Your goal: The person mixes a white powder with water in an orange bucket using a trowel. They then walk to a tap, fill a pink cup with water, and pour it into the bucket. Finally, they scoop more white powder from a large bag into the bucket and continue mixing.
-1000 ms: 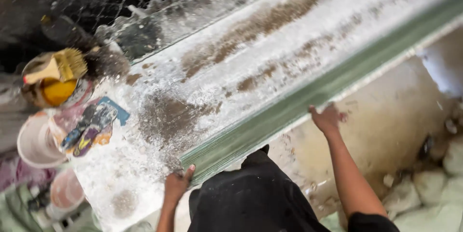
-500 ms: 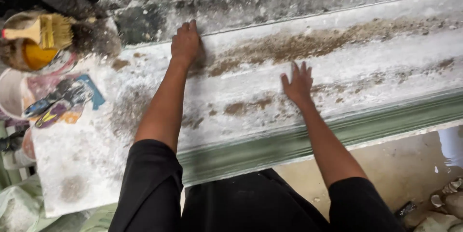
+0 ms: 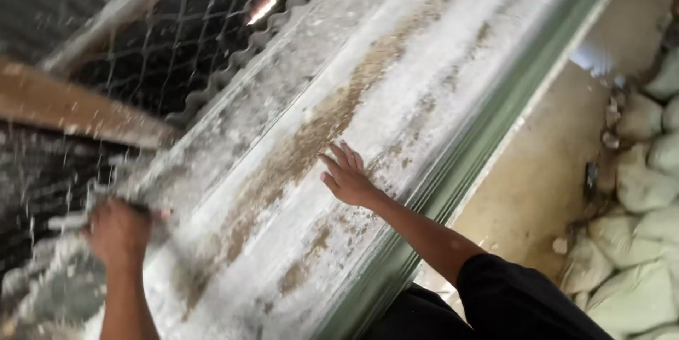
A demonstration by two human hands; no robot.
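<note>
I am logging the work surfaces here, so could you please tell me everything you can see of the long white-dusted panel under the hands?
The panel is a long, pale slab with a green-tinted near edge, running diagonally across the view. White powder coats it, with brown, rust-like streaks down its middle. The right hand lies flat on it, fingers spread. The left hand grips its blurred far edge, beside a corrugated sheet and wire mesh.
</note>
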